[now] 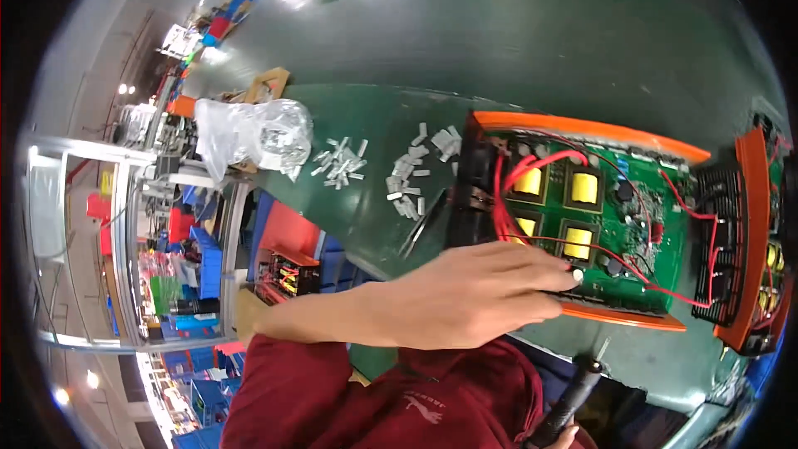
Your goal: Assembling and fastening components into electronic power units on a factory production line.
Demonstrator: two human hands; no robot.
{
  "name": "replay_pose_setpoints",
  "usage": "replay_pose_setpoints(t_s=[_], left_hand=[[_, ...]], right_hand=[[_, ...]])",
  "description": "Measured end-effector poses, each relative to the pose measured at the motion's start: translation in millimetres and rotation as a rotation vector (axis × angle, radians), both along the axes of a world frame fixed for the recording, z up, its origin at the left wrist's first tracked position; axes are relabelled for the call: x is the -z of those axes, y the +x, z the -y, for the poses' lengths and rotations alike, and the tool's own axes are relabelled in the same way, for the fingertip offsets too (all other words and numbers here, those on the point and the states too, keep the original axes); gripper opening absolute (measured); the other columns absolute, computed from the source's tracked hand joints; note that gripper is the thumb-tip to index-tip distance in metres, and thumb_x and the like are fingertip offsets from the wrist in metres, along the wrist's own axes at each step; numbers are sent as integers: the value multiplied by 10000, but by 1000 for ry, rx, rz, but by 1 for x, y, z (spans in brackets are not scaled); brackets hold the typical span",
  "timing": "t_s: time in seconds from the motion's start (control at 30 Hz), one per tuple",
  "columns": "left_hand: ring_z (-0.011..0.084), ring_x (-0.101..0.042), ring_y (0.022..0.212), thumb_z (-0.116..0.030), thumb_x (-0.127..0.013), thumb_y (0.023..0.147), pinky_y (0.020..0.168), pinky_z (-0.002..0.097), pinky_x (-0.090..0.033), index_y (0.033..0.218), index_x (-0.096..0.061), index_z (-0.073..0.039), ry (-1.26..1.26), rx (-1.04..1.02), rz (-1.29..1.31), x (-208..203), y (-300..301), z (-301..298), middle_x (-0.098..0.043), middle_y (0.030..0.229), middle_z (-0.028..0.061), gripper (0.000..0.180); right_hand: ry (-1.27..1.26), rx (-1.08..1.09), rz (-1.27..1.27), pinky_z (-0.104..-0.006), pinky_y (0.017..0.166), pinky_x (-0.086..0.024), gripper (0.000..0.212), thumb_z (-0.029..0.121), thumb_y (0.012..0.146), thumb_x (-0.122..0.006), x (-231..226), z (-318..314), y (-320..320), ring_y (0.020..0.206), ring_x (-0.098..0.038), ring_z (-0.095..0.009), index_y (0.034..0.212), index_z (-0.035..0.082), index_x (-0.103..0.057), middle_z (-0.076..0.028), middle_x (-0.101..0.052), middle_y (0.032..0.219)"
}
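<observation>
An electronic unit with a green circuit board [611, 237], orange side walls [598, 126] and black finned ends lies on the table in front of me. Yellow-wound transformers [584, 188] and red wires [509, 208] sit on it. My left hand [474, 295] reaches across the unit's near left part, fingers stretched out over the board. A small white piece [578, 275] shows at its fingertips; I cannot tell whether it is held. Low in the view, my right hand [567, 437], mostly cut off, grips a black-handled screwdriver [573, 403], its metal tip pointing up toward the near wall.
Small grey-white pieces [406, 170] lie scattered left of the unit, near a clear plastic bag [258, 133]. A thin dark tool [424, 223] rests beside the unit. A second orange-walled unit [752, 241] stands at the right. Blue bins [208, 262] are on the left.
</observation>
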State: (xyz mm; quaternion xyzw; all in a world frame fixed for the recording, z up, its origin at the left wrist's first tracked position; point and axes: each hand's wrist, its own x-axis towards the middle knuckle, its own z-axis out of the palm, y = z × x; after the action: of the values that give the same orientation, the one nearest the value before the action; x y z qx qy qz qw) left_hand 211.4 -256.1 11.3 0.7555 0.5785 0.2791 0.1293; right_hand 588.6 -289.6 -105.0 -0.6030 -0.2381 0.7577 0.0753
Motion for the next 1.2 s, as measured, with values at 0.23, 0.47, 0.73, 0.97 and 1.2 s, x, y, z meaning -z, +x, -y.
replay_pose_setpoints(t_s=[0.23,0.47,0.73,0.97,1.2], left_hand=[[300,-702,942,-52,-757,851,793,390,-554,1040,-717,-31,-61,-785,35,34,-99,79,-720,1029,113,194],[398,-658,868,-55,-676,892,703,476,-506,958,-693,-32,-73,-792,-358,57,-123,68,-644,975,158,72],[179,-659,777,18,-627,938,761,294,-515,1088,-645,-3,68,-562,17,-10,-29,25,-689,965,88,153],[279,-686,779,-1,-699,874,653,357,-560,1081,-664,-12,-29,-53,8,8,46,-59,-671,924,135,210],[238,-694,779,-38,-721,867,653,338,-552,998,-657,-44,-195,-82,-115,14,59,-75,-684,906,82,146]], right_hand=[[230,99,-6,-278,452,-398,715,732,976,-317,16,1,2,516,-449,-123,1354,157,-509,15,-513,685],[426,-256,3,-352,633,-430,706,639,1003,-290,15,-6,0,728,-507,-165,1208,36,-592,-20,-595,818],[719,-374,-7,-343,622,-413,688,550,1064,-263,-28,-32,-30,670,-481,-125,1409,2,-493,-82,-592,757],[640,-437,29,-338,572,-406,717,585,1060,-250,-31,-39,-22,607,-485,-132,1395,6,-509,-73,-565,700],[645,-468,37,-352,575,-405,756,608,1032,-196,-18,-38,-9,619,-534,-172,1287,-4,-558,-83,-628,743]])
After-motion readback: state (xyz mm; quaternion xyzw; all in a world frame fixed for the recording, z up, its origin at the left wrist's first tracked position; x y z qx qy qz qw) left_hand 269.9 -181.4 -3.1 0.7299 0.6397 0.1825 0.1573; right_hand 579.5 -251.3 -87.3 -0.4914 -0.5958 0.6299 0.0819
